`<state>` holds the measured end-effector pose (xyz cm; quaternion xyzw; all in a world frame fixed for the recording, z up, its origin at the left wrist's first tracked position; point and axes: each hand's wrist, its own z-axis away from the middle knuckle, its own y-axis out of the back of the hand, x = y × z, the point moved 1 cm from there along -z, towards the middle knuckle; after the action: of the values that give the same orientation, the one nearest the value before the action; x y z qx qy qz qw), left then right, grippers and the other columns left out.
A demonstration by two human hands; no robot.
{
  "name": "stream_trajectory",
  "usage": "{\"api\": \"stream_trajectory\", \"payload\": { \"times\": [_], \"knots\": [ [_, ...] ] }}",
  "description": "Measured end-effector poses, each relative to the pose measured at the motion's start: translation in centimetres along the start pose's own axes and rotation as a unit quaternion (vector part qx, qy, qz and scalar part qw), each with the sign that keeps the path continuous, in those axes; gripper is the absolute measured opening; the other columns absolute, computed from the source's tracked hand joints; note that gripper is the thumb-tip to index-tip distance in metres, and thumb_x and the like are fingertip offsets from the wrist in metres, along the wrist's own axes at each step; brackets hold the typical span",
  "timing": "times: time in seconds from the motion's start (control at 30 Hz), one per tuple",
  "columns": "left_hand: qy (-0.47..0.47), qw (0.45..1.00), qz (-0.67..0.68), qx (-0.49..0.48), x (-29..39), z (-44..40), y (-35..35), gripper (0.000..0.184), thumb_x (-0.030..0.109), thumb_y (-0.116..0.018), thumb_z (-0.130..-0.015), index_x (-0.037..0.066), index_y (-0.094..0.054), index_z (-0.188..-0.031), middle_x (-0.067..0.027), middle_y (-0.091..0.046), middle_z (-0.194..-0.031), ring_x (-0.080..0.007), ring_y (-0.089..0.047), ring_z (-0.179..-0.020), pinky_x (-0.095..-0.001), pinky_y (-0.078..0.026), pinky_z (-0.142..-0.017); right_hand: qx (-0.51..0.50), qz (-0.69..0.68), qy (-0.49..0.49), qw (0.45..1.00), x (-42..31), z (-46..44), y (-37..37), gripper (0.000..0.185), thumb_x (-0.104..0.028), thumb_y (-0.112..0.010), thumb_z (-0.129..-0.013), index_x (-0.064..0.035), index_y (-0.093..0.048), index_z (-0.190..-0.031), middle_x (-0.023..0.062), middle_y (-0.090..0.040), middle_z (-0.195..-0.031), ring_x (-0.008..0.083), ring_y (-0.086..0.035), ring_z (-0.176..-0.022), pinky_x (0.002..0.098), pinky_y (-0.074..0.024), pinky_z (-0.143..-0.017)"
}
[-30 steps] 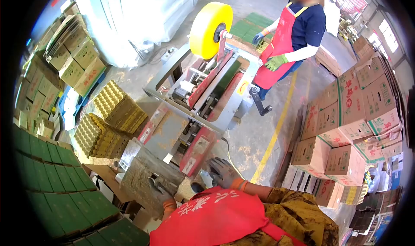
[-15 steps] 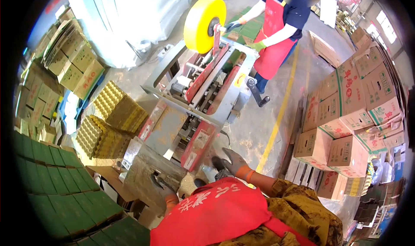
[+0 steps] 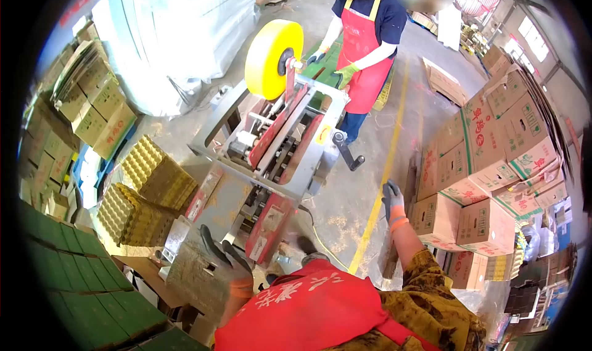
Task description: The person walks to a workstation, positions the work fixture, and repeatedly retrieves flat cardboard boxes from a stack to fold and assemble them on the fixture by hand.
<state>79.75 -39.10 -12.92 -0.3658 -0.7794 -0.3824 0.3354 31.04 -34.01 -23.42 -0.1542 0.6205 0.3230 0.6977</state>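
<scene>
My left hand (image 3: 229,257), in a dark-palmed glove with an orange cuff, is held over the dusty metal end plate (image 3: 196,278) of a carton-sealing machine (image 3: 243,194). Its thumb and fingers are apart and nothing is in them. My right hand (image 3: 393,203), gloved the same way, reaches out to the right above the floor, near the stacked printed cartons (image 3: 436,220). Its fingers point away from me, stretched out, with no object visible in them. On the machine's frame sit a large yellow tape roll (image 3: 266,61) and a crank handle (image 3: 348,150).
Across the machine, a co-worker in a red apron (image 3: 359,45) stands by green boxes (image 3: 327,73). Yellow egg trays (image 3: 139,209) and green cartons (image 3: 80,271) stack up at left. Plastic-wrapped bales (image 3: 172,42) stand behind. A yellow line (image 3: 377,210) crosses the floor.
My right hand has swung out to the right, away from my body. My left hand has risen slightly with its fingers spreading. The view has shifted, and the co-worker appears more upright.
</scene>
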Motion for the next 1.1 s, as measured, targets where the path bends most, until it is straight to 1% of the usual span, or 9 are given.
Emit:
{"api": "stream_trajectory", "payload": {
  "times": [0.27,0.4,0.53,0.67,0.8,0.83,0.9,1.0,1.1],
  "knots": [
    [-0.028,1.0,0.008,0.006,7.0,-4.3,-6.6,0.049,0.021,-0.037,-0.099,-0.004,-0.03,-0.14,-0.0188,-0.035,-0.144,-0.0294,-0.032,-0.134,-0.0394,-0.023,-0.11,-0.072,-0.255,-0.073,0.962,-5.9,-12.5,-2.5,0.043,-0.025,-0.062,-0.087,-0.0189,-0.05,-0.128,-0.0008,-0.058,-0.115,0.0179,-0.053,-0.106,0.0351,-0.0425,-0.082],
    [-0.029,1.0,-0.005,-0.004,10.5,-5.8,-10.9,0.048,0.02,-0.036,-0.099,-0.004,-0.031,-0.14,-0.0175,-0.036,-0.143,-0.0273,-0.033,-0.133,-0.0387,-0.021,-0.11,-0.074,-0.193,-0.116,0.972,-8.1,-19.4,-6.4,0.049,-0.031,-0.062,-0.087,-0.0176,-0.047,-0.132,0.0008,-0.053,-0.126,0.0224,-0.051,-0.111,0.0398,-0.0414,-0.089],
    [-0.004,1.0,0.014,0.023,10.9,-6.5,-12.4,0.048,0.018,-0.035,-0.098,-0.005,-0.031,-0.14,-0.018,-0.037,-0.143,-0.0278,-0.033,-0.133,-0.0387,-0.021,-0.111,-0.141,-0.245,-0.147,0.948,-6.3,-26.7,-11.9,0.044,-0.033,-0.06,-0.087,-0.0185,-0.049,-0.128,0.0011,-0.055,-0.12,0.0213,-0.051,-0.106,0.0402,-0.0428,-0.089],
    [0.045,0.997,-0.014,0.069,10.6,-6.6,-11.5,0.048,0.021,-0.035,-0.1,-0.006,-0.03,-0.139,-0.0185,-0.034,-0.144,-0.029,-0.032,-0.133,-0.0389,-0.023,-0.11,-0.143,-0.296,-0.195,0.924,-4.4,-32.7,-17.3,0.038,-0.038,-0.059,-0.087,-0.028,-0.051,-0.123,0.0012,-0.054,-0.12,0.0211,-0.049,-0.096,0.048,-0.0421,-0.087],
    [0.089,0.989,-0.077,0.085,10.1,-5.4,-10.8,0.049,0.024,-0.035,-0.1,-0.006,-0.031,-0.138,-0.0182,-0.035,-0.142,-0.0295,-0.035,-0.131,-0.039,-0.025,-0.109,-0.177,-0.284,-0.195,0.922,-6.1,-34.6,-19.4,0.058,-0.048,-0.062,-0.081,-0.0267,-0.044,-0.133,0.0098,-0.038,-0.137,0.034,-0.04,-0.119,0.0518,-0.0336,-0.098],
    [0.098,0.987,-0.092,0.091,10.1,-5.4,-10.9,0.049,0.024,-0.036,-0.1,-0.006,-0.032,-0.138,-0.0181,-0.036,-0.142,-0.0295,-0.035,-0.13,-0.039,-0.026,-0.109,-0.136,-0.255,-0.218,0.932,-7.2,-34.9,-20.3,0.07,-0.051,-0.065,-0.078,-0.0247,-0.039,-0.137,0.0131,-0.033,-0.138,0.0361,-0.034,-0.126,0.0516,-0.0301,-0.101],
    [0.097,0.986,-0.104,0.085,10.2,-5.3,-11.4,0.049,0.025,-0.036,-0.1,-0.006,-0.032,-0.138,-0.0177,-0.036,-0.142,-0.0294,-0.035,-0.13,-0.0388,-0.026,-0.109,-0.171,-0.293,-0.228,0.913,-6.2,-37.7,-21.2,0.073,-0.053,-0.066,-0.076,-0.0229,-0.039,-0.137,0.0132,-0.033,-0.137,0.0355,-0.035,-0.126,0.0516,-0.0303,-0.101],
    [0.108,0.984,-0.114,0.082,10.2,-5.7,-12.2,0.049,0.026,-0.036,-0.1,-0.005,-0.032,-0.138,-0.0168,-0.037,-0.141,-0.0285,-0.036,-0.13,-0.0386,-0.027,-0.108,-0.171,-0.283,-0.214,0.919,-5.2,-39.8,-23.0,0.062,-0.059,-0.055,-0.081,-0.032,-0.041,-0.135,0.0016,-0.045,-0.096,0.0198,-0.047,-0.086,0.0439,-0.0414,-0.07],
    [0.125,0.985,-0.086,0.087,9.4,-6.2,-12.9,0.05,0.026,-0.036,-0.1,-0.004,-0.032,-0.139,-0.0165,-0.036,-0.143,-0.028,-0.035,-0.13,-0.0383,-0.026,-0.108,-0.164,-0.332,-0.209,0.905,-8.1,-40.4,-24.2,0.061,-0.061,-0.058,-0.08,-0.0265,-0.045,-0.129,0.0034,-0.048,-0.102,0.021,-0.048,-0.086,0.0416,-0.0421,-0.074]
  ]
}}
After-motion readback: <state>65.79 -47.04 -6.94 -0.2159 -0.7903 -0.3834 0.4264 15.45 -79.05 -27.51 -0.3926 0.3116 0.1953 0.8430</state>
